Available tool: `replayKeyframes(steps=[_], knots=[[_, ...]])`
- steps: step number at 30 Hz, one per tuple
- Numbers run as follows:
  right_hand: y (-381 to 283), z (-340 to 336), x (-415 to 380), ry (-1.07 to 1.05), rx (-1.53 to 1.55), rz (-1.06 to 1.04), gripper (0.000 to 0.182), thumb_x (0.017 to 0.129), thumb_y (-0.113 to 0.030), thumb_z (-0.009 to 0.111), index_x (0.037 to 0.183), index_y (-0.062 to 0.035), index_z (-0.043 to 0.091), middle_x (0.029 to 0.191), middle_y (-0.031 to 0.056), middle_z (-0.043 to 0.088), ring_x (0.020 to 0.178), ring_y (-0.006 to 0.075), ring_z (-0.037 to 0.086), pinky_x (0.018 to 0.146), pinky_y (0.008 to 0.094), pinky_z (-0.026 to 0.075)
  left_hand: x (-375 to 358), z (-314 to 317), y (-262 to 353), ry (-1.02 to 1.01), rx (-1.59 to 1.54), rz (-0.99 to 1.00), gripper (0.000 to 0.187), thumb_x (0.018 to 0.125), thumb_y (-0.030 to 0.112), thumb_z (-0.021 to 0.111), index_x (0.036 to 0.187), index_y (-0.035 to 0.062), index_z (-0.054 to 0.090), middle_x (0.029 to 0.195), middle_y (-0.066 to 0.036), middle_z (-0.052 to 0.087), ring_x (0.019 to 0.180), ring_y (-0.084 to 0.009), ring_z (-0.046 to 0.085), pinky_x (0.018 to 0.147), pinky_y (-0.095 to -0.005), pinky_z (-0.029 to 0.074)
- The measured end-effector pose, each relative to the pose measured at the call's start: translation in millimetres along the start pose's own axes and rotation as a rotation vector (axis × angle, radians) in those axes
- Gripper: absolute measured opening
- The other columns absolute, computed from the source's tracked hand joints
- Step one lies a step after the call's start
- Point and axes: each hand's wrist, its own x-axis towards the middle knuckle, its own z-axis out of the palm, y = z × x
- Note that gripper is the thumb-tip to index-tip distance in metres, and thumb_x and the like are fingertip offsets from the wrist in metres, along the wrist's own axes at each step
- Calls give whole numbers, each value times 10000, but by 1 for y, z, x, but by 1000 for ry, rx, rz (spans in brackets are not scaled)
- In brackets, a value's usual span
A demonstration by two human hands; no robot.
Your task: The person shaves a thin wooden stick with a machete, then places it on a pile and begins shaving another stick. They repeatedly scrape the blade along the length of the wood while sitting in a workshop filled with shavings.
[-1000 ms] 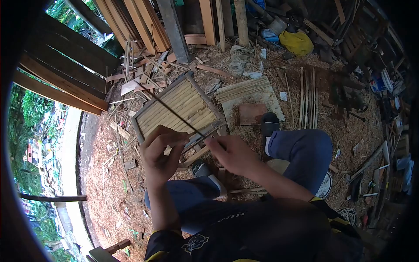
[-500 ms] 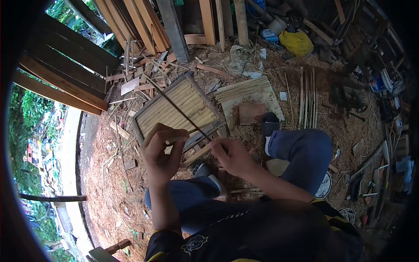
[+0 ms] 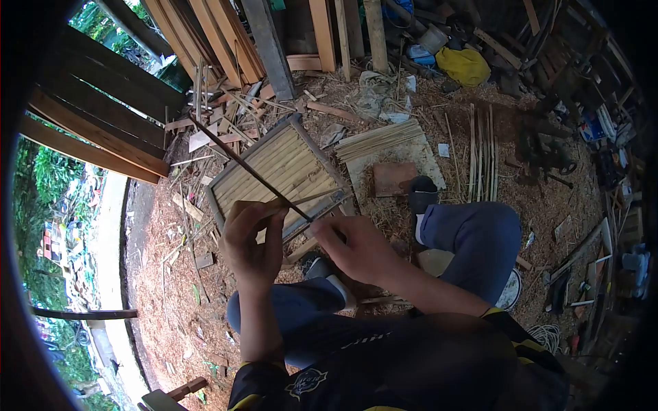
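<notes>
Hands pinching a thin dark strip above the bamboo panel

Fingers of your left hand (image 3: 252, 240) were closed around a thin dark strip (image 3: 247, 164), which ran up and away from that hand, slanting across the bamboo panel (image 3: 277, 171). Your right hand (image 3: 356, 248), just beside the left, pinched the strip's near end with curled fingers. The panel lay on the sawdust-covered ground (image 3: 171, 274) beyond both hands. A bundle of pale splints (image 3: 380, 139) rested near the panel's far corner, and loose bamboo slats (image 3: 482, 151) lay well apart from it.
</notes>
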Motion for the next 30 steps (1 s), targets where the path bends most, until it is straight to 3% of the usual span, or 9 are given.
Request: replayKeyframes(steps=[7, 10, 12, 15, 18, 21, 26, 30], knots=[[33, 2, 4, 43, -48, 87, 545, 1089, -460, 471, 751, -44, 570, 581, 9, 501, 565, 90, 493, 557, 324, 404, 2, 10, 3, 274, 226, 137, 489, 819, -169, 732, 1260, 10, 621, 979, -151, 670, 870, -225, 729, 643, -262, 616], [27, 3, 3, 45, -19, 45, 549, 1091, -464, 465, 752, -45, 570, 582, 9, 496, 567, 84, 489, 554, 314, 398, 2, -3, -2, 299, 431, 280, 425, 809, -158, 749, 1201, -5, 687, 967, -147, 689, 835, -205, 728, 645, -261, 598], [26, 4, 5, 39, -36, 5, 553, 1093, -467, 456, 753, -45, 568, 589, 9, 498, 569, 80, 486, 554, 308, 396, 2, -2, 2, 334, 391, 219, 378, 809, -158, 747, 1157, -15, 708, 956, -149, 691, 824, -199, 727, 649, -259, 587], [12, 0, 7, 15, -65, 103, 618, 1057, -510, 475, 850, 31, 693, 681, 197, 629, 614, 334, 604, 622, 449, 450, 1, -6, 9, 322, 293, 103, 345, 814, -169, 733, 1128, -26, 718, 939, -153, 694, 816, -205, 730, 677, -264, 597], [-15, 1, 2, -7, 3, 96, 606, 1059, -494, 479, 814, 27, 668, 662, 197, 610, 596, 344, 588, 608, 460, 431, 2, -6, 13, 292, 213, 50, 354, 826, -182, 713, 1153, -47, 697, 952, -161, 696, 821, -210, 735, 707, -274, 620], [-19, 5, 1, -3, -15, -49, 518, 1088, -435, 475, 773, -40, 592, 571, 6, 509, 528, 87, 472, 531, 325, 396, 3, 3, 23, 361, 18, -17, 343, 839, -188, 698, 1161, -75, 660, 969, -165, 693, 840, -213, 738, 718, -284, 639], [15, 8, 6, 71, -110, 23, 518, 1085, -420, 485, 769, -27, 604, 570, 28, 513, 531, 98, 477, 527, 336, 395, 3, -1, 19, 325, 39, -23, 265, 858, -190, 679, 1097, -91, 619, 951, -155, 676, 860, -215, 739, 710, -283, 646], [-15, 5, -3, 79, -126, 20, 523, 1079, -420, 496, 760, -23, 614, 555, 45, 506, 522, 117, 492, 525, 348, 392, 0, 2, 19, 353, -5, -36, 226, 862, -192, 672, 1054, -85, 622, 934, -154, 667, 861, -214, 738, 719, -278, 643]])
